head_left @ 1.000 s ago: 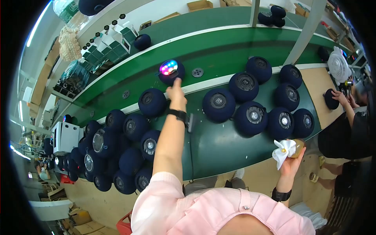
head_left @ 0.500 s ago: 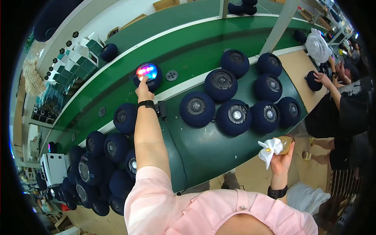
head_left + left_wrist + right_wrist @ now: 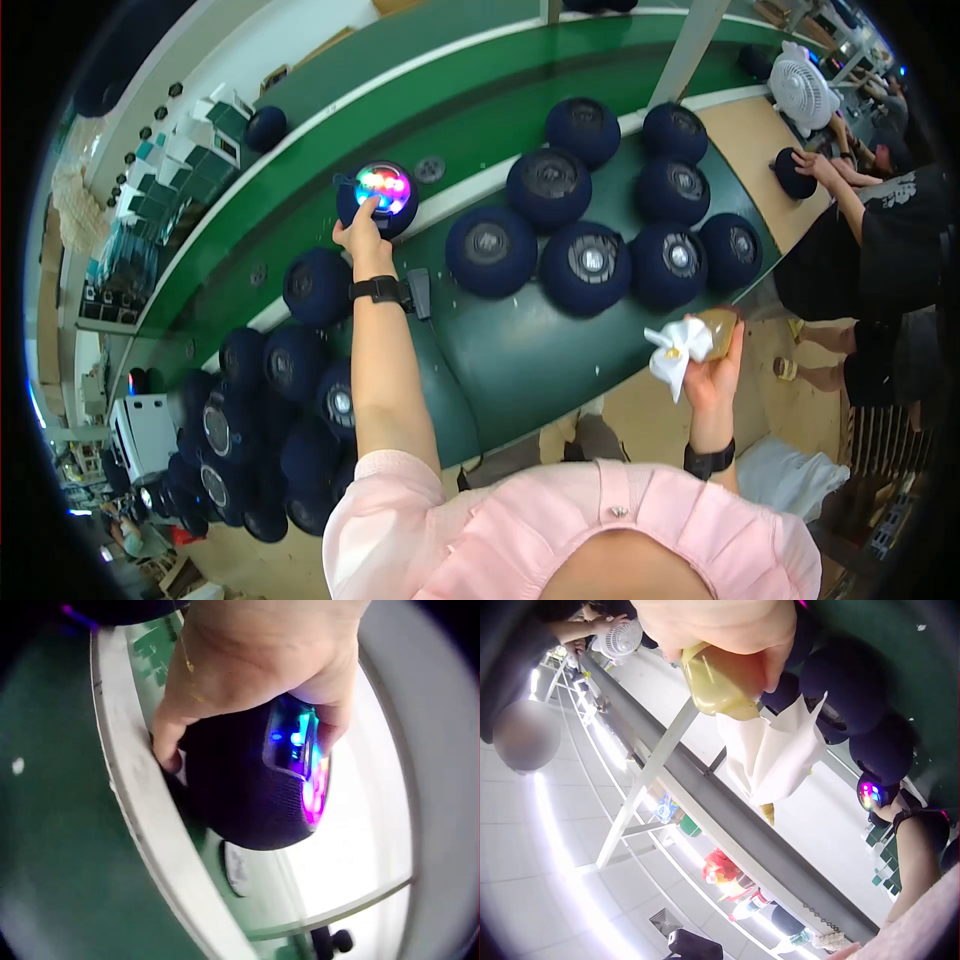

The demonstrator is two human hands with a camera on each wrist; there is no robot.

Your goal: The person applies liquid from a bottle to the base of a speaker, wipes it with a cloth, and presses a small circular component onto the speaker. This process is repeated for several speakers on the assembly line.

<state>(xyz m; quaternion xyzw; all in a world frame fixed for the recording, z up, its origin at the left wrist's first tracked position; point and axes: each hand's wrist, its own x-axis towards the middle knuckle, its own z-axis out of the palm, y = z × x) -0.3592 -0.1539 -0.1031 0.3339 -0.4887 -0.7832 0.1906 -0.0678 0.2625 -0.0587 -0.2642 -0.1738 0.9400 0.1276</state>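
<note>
My left hand point(image 3: 362, 238) grips a round, dark-blue speaker point(image 3: 350, 207) whose face glows in several colours. That speaker sits on the green conveyor belt point(image 3: 480, 130). In the left wrist view, the left hand point(image 3: 262, 664) spans the speaker point(image 3: 240, 795), with digits on both sides and a small lit panel between them. Off the bench's front edge, my right hand point(image 3: 714, 385) holds a yellowish translucent bottle point(image 3: 720, 333). White cloth point(image 3: 672, 350) wraps the bottle's neck, and a gold-coloured tip point(image 3: 768, 813) pokes out of it in the right wrist view.
Several similar speakers point(image 3: 590, 265) stand on the dark green bench point(image 3: 520, 360), right of my left arm. More are piled at the left point(image 3: 300, 440). Open white-and-green boxes point(image 3: 190, 165) line the far side. A white fan point(image 3: 803, 85) and another person point(image 3: 850, 250) are at the right.
The head view has shifted. My left hand has come from the speaker's lower edge up onto its lit face, and the light colours differ. The right hand still holds the bottle.
</note>
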